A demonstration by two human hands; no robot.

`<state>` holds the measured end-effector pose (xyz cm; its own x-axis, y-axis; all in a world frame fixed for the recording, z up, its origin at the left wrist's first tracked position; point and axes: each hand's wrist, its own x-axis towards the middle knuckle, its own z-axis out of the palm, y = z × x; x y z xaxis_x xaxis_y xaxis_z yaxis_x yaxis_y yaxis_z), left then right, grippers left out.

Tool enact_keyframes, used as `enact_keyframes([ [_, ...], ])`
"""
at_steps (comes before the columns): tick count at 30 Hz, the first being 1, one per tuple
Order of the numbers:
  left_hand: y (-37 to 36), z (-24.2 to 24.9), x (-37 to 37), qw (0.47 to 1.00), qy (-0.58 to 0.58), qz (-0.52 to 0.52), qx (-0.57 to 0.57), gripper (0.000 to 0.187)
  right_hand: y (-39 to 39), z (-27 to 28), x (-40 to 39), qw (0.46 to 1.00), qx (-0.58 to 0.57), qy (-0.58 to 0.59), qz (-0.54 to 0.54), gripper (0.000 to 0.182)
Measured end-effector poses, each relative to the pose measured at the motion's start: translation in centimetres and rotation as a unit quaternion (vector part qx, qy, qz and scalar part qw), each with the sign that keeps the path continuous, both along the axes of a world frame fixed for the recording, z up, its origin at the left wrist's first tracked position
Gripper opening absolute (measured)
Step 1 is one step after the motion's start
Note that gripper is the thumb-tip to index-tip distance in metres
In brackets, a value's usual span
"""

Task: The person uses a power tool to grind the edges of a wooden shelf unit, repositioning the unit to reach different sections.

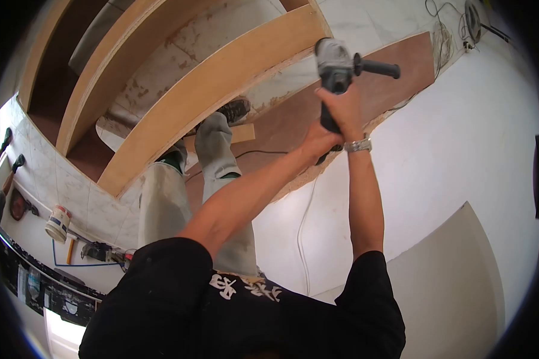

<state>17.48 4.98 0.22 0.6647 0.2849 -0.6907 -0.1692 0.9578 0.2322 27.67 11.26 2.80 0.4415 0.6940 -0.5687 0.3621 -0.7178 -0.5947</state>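
An angle grinder (335, 66) with a grey head and a black side handle is held out in front of me, its head at the right end of a curved wooden panel (221, 87). I cannot make out whether its disc touches the wood. My right hand (345, 109), with a metal watch at its wrist, is closed around the tool's body just behind the head. Lower down, my left hand (321, 141) wraps round the rear of the grinder. The side handle sticks out to the right with no hand on it.
More curved wooden frame pieces (111, 57) stand at upper left. My legs (212, 149) are beside the curved panel, over a brown board (395, 72). A dark cable (260, 152) and a white cable (302, 233) run nearby. A paint bucket (58, 222) and tools lie at left.
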Motion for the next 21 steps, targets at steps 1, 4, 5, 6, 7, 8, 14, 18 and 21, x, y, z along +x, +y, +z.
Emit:
enact_keyframes([
  [1, 0.3, -0.2, 0.8, 1.000, -0.005, -0.025, 0.013, 0.045, 0.4, 0.1, 1.4, 1.000, -0.011, 0.002, -0.012, 0.044],
  [4, 0.4, 0.0, 1.7, 1.000, -0.013, -0.023, 0.003, 0.047, 0.9, 0.5, 1.9, 1.000, -0.016, -0.015, -0.014, 0.039],
  [5, 0.1, 0.4, 1.7, 1.000, -0.002, 0.013, 0.000, 0.047, 0.5, 0.7, 1.2, 1.000, -0.010, -0.024, 0.002, 0.040],
  [6, -0.6, 0.9, 1.2, 0.999, 0.009, 0.048, -0.002, 0.047, 0.3, 1.0, 0.3, 0.999, -0.004, -0.032, 0.018, 0.040],
  [7, -1.1, 1.6, 0.6, 0.996, 0.020, 0.083, -0.004, 0.047, 0.0, 1.1, -0.2, 0.998, -0.040, -0.022, 0.048, 0.047],
  [8, -1.3, 2.1, 0.0, 0.997, 0.028, 0.072, -0.020, 0.048, -0.6, 0.6, -0.6, 0.997, -0.030, -0.030, 0.058, 0.048],
  [14, -0.4, 0.1, 1.1, 1.000, 0.011, 0.009, -0.009, 0.039, 0.0, -0.1, 1.1, 1.000, 0.021, -0.013, -0.014, 0.046],
  [18, 0.1, 0.2, 2.7, 1.000, 0.013, 0.011, 0.007, 0.028, 0.4, 0.2, 2.9, 0.999, -0.021, -0.036, 0.008, 0.030],
  [21, -0.6, 0.8, 3.0, 0.997, 0.005, 0.065, -0.034, 0.036, 0.1, 0.0, 2.5, 0.999, 0.010, -0.038, 0.019, 0.032],
])
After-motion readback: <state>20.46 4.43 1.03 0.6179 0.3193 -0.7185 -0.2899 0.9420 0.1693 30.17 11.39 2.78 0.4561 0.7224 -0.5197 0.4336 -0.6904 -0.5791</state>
